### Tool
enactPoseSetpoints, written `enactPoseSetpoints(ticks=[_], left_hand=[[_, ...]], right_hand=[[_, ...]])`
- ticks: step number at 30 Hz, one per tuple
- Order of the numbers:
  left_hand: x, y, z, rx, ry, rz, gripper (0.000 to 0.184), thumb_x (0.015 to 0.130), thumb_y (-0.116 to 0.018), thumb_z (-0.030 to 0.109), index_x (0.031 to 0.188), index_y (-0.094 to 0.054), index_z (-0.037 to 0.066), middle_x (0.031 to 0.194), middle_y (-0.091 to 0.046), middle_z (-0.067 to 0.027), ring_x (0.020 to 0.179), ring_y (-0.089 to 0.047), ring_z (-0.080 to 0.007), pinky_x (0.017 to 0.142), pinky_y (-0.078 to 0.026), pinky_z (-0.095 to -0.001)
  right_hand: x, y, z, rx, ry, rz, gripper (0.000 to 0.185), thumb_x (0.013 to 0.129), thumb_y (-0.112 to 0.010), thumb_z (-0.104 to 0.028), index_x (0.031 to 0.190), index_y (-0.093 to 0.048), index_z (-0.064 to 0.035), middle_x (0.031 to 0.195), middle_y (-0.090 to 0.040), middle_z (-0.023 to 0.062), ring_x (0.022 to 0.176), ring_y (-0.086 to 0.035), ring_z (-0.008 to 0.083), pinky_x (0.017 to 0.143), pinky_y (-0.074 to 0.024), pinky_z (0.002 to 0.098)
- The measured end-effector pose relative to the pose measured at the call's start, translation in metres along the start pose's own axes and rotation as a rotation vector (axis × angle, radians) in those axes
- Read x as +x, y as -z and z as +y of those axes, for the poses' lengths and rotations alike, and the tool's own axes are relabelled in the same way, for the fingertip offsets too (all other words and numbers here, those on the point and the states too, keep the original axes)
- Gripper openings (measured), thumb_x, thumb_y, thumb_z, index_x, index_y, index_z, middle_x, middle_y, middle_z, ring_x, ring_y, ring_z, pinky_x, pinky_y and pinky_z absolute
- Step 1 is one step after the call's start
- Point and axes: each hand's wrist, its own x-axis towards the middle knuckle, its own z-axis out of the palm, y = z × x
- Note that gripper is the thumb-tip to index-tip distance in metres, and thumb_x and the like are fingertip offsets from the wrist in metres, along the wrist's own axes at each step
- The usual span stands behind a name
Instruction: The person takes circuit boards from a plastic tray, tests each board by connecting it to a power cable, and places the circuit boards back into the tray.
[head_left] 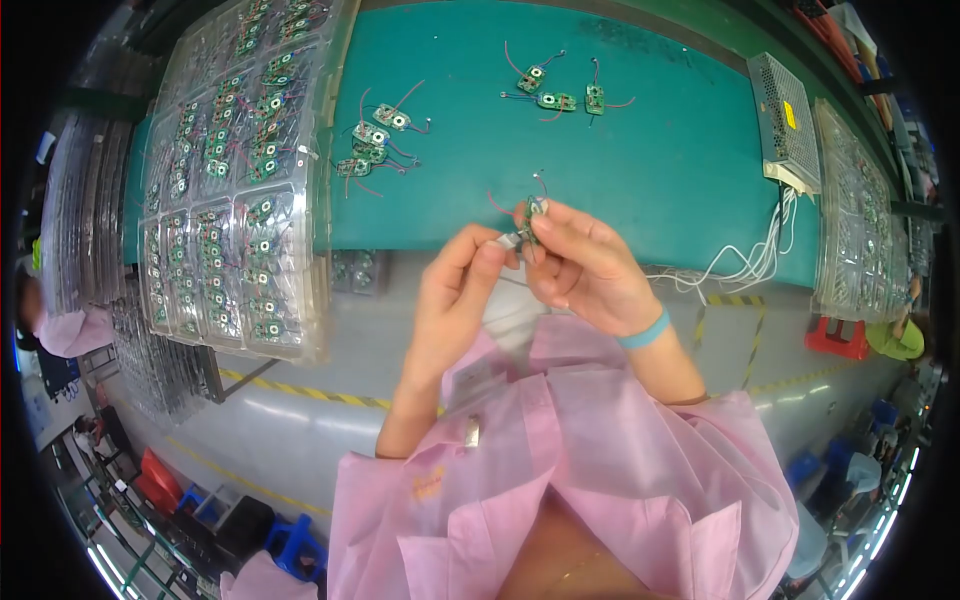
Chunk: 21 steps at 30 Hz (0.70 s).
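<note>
My right hand (592,265), with a blue band at the wrist, pinches a small green circuit board (532,215) upright between thumb and fingers. A red wire and a blue wire stick out from its top. Close against it, my left hand (458,285) is closed on a small pale grey piece (509,241), perhaps a connector or plug; its exact kind is too small to tell. The two pieces meet or nearly meet between my fingertips, above the front edge of the green mat (460,215).
On the mat lie a left group of wired boards (371,134) and a right group (557,101). Clear trays full of boards (225,165) stand at left, another tray (850,200) at right. A metal power supply (783,115) trails white cables (770,245) along the edge.
</note>
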Motion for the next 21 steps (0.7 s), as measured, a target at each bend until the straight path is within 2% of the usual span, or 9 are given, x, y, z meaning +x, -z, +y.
enactPoseSetpoints(ticks=[7,12,17,21], left_hand=[[-0.002,0.0016,-0.0008,-0.053,0.055,0.051,0.017,0.096,-0.047,0.016,0.097,-0.057,0.002,0.085,-0.06,-0.0012,0.077,-0.05,-0.0077,0.072,-0.039,-0.0202],[-0.0004,-0.0027,-0.0003,-0.072,-0.008,0.02,0.017,0.096,-0.047,0.015,0.098,-0.057,0.002,0.085,-0.06,-0.0017,0.075,-0.049,-0.0085,0.071,-0.039,-0.0205],[-0.0003,-0.0061,-0.0003,0.023,-0.062,0.052,0.02,0.098,-0.044,0.019,0.092,-0.055,0.003,0.08,-0.055,-0.0005,0.065,-0.039,-0.007,0.06,-0.034,-0.0185],[-0.0029,0.001,-0.0052,0.2,-0.04,0.048,0.016,0.095,-0.048,0.014,0.096,-0.057,0.002,0.086,-0.06,-0.0016,0.073,-0.046,-0.0085,0.069,-0.038,-0.0202]], right_hand=[[0.0003,-0.0026,0.0016,0.074,0.033,0.053,0.021,0.093,-0.05,-0.013,0.109,-0.053,0.0002,0.075,-0.057,0.004,0.049,-0.04,0.0074,0.039,-0.0269,0.0185],[0.0003,-0.0002,0.0045,0.058,0.002,-0.001,0.021,0.094,-0.049,-0.013,0.11,-0.053,-0.0001,0.076,-0.057,0.004,0.049,-0.04,0.0072,0.039,-0.0269,0.0186],[-0.0014,-0.0032,0.0041,0.079,0.005,0.01,0.021,0.094,-0.049,-0.013,0.11,-0.053,0.0,0.076,-0.057,0.004,0.049,-0.04,0.0071,0.039,-0.0269,0.0188],[-0.0021,-0.002,0.0037,0.05,0.018,-0.002,0.022,0.094,-0.048,-0.013,0.111,-0.053,0.0001,0.076,-0.057,0.004,0.049,-0.039,0.0073,0.04,-0.0268,0.0188]])
